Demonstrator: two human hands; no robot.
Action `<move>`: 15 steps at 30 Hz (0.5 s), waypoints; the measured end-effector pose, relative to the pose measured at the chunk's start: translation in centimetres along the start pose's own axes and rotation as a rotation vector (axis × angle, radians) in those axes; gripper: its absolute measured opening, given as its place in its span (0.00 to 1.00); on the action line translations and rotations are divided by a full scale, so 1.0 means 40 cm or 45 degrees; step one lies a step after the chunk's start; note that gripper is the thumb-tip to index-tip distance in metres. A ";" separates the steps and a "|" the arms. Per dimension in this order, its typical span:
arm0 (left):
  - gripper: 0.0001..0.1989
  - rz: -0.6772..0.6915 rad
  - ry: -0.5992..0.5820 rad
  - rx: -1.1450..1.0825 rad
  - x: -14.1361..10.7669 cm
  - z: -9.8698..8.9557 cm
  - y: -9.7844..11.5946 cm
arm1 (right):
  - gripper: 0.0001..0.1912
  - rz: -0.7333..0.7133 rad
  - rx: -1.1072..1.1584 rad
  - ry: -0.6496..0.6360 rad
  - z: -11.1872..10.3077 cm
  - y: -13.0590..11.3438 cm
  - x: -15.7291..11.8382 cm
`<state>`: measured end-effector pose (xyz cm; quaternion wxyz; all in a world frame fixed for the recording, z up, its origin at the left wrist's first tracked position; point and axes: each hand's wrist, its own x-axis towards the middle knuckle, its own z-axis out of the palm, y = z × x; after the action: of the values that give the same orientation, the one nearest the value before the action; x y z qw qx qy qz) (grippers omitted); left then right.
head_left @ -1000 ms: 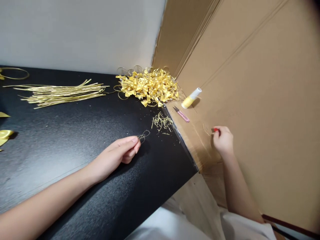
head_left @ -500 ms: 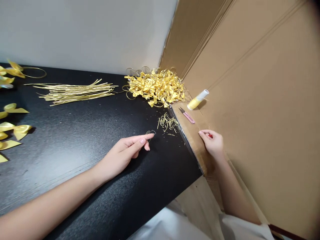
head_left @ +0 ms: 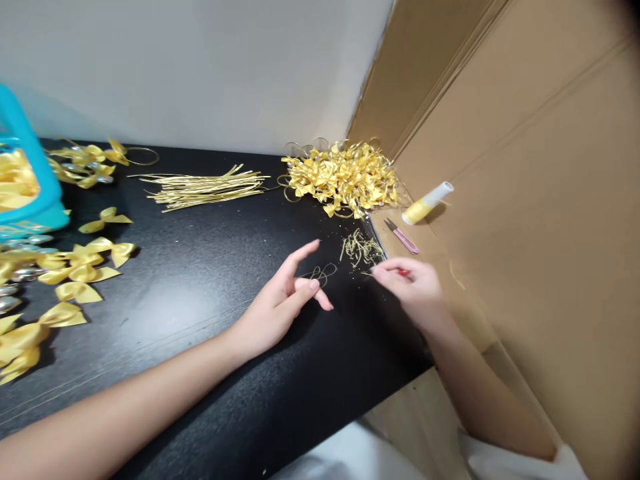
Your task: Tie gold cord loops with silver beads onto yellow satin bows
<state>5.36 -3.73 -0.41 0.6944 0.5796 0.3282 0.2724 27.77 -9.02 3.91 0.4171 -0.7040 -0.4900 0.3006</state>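
Note:
My left hand [head_left: 277,303] is over the black table with its index finger stretched out and its thumb apart from it. Loops of thin gold thread [head_left: 327,272] show just beyond its fingers; whether the hand touches them I cannot tell. My right hand [head_left: 413,287], slightly blurred, is closed in a pinch near the table's right edge. A small red thing [head_left: 403,272] shows between its fingers, its kind unclear. Close to that hand lies a heap of short gold cord clippings [head_left: 361,249]. Pink-handled thread snips [head_left: 401,237] rest on the cardboard beyond.
A pile of yellow ribbon bows with gold loops [head_left: 345,175] lies at the back. A bundle of gold cords [head_left: 205,188] is left of it. A yellow thread spool [head_left: 427,203] stands on the cardboard [head_left: 540,200]. Loose yellow bows [head_left: 83,270] and a blue basket [head_left: 47,180] are leftward.
The view has turned left, bringing the blue basket in. My right hand has moved from the cardboard toward the clippings and my left hand. My left index finger has lifted away from the thumb.

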 end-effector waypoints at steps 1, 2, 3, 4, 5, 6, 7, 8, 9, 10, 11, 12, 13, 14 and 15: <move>0.26 0.017 0.023 0.004 -0.002 -0.002 0.009 | 0.13 -0.007 0.100 -0.130 0.038 -0.019 0.007; 0.20 0.030 0.054 0.015 -0.005 -0.005 0.019 | 0.14 -0.012 0.197 -0.257 0.074 -0.034 0.015; 0.16 0.037 0.093 0.033 -0.009 -0.009 0.030 | 0.15 -0.013 0.293 -0.380 0.107 -0.047 0.023; 0.13 0.039 0.140 0.057 -0.013 -0.014 0.041 | 0.16 -0.013 0.386 -0.478 0.137 -0.057 0.032; 0.11 0.036 0.187 0.076 -0.019 -0.021 0.050 | 0.17 -0.011 0.457 -0.556 0.163 -0.066 0.041; 0.11 0.032 0.232 0.084 -0.025 -0.029 0.056 | 0.17 -0.010 0.508 -0.613 0.185 -0.073 0.049; 0.10 0.027 0.274 0.083 -0.031 -0.037 0.059 | 0.17 -0.011 0.540 -0.651 0.203 -0.079 0.056; 0.10 0.025 0.311 0.076 -0.037 -0.046 0.059 | 0.17 -0.013 0.557 -0.678 0.218 -0.083 0.061; 0.09 0.022 0.339 0.066 -0.042 -0.054 0.057 | 0.16 -0.016 0.565 -0.695 0.230 -0.085 0.066; 0.09 0.021 0.364 0.052 -0.046 -0.062 0.052 | 0.16 -0.017 0.572 -0.713 0.241 -0.087 0.069; 0.08 0.015 0.387 0.041 -0.049 -0.068 0.046 | 0.16 -0.017 0.578 -0.730 0.249 -0.086 0.071; 0.09 0.009 0.408 0.031 -0.051 -0.074 0.039 | 0.16 -0.017 0.583 -0.744 0.256 -0.084 0.071; 0.09 0.002 0.421 0.016 -0.052 -0.077 0.032 | 0.15 -0.015 0.583 -0.748 0.262 -0.080 0.071; 0.10 -0.006 0.431 -0.004 -0.053 -0.080 0.026 | 0.15 -0.016 0.584 -0.737 0.265 -0.074 0.070; 0.10 -0.016 0.441 -0.029 -0.053 -0.082 0.021 | 0.15 -0.018 0.592 -0.716 0.267 -0.067 0.069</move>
<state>1.48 -3.13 0.34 0.6357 0.5139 0.4435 0.3676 18.63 -2.85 1.19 0.4171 -0.4770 -0.5088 0.5828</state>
